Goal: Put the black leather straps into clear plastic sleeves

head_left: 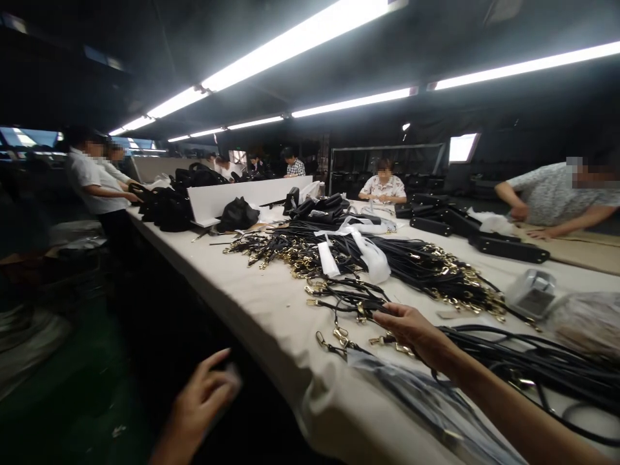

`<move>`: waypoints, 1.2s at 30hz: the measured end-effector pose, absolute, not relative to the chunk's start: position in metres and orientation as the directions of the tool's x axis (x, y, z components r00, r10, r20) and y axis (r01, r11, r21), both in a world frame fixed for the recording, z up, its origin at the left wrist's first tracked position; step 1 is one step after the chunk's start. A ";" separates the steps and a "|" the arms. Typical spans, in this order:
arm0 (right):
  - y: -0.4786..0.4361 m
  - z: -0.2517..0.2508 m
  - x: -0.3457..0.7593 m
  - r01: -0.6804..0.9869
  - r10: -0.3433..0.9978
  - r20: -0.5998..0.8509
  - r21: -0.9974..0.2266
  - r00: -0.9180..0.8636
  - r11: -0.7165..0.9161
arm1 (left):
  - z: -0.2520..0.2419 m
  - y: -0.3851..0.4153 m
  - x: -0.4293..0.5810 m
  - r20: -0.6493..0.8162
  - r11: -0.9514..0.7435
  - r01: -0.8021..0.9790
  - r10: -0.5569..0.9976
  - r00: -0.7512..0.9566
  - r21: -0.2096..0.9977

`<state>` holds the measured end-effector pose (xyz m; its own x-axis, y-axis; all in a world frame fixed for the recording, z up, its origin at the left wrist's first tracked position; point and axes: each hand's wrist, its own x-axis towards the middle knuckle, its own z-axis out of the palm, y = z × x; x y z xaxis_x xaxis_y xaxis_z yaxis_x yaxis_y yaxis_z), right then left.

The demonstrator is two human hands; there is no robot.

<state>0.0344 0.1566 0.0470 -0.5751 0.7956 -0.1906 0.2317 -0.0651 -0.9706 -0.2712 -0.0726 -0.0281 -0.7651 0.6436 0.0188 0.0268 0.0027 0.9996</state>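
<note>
My right hand [411, 329] reaches over the table with its thumb and fingers closed on a black strap [372, 305] in a small group of straps with gold clasps. Below that hand lies a clear plastic bag [411, 387] with black straps inside. Away from the table's front edge, my left hand [201, 397] hangs in the air, slightly blurred. Its index finger is stretched and the others are loosely bent, with no held thing that I can make out. Beyond my right hand spreads a large pile of black straps [402, 258] with gold clips.
The long table [271, 323] has a pale cloth. Coiled black straps [533, 361], a clear plastic box [533, 287] and a plastic bag [588, 323] lie at right. Black bags [237, 214] and a white board [242, 197] stand farther back. Several people work around the table.
</note>
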 end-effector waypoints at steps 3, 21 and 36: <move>0.134 0.062 0.043 0.202 0.792 -0.228 -0.970 -0.566 -0.135 | -0.004 -0.023 -0.208 0.027 -0.055 -0.071 0.936 -0.352 0.996; 0.103 0.031 0.036 0.233 0.737 -0.089 -0.968 -0.670 0.094 | -0.001 0.018 -0.130 -0.021 0.028 0.029 0.976 -0.217 0.999; 0.123 0.081 0.058 0.264 0.686 -0.255 -0.960 -0.681 -0.095 | -0.031 0.016 -0.148 -0.091 0.050 -0.230 0.981 -0.170 0.972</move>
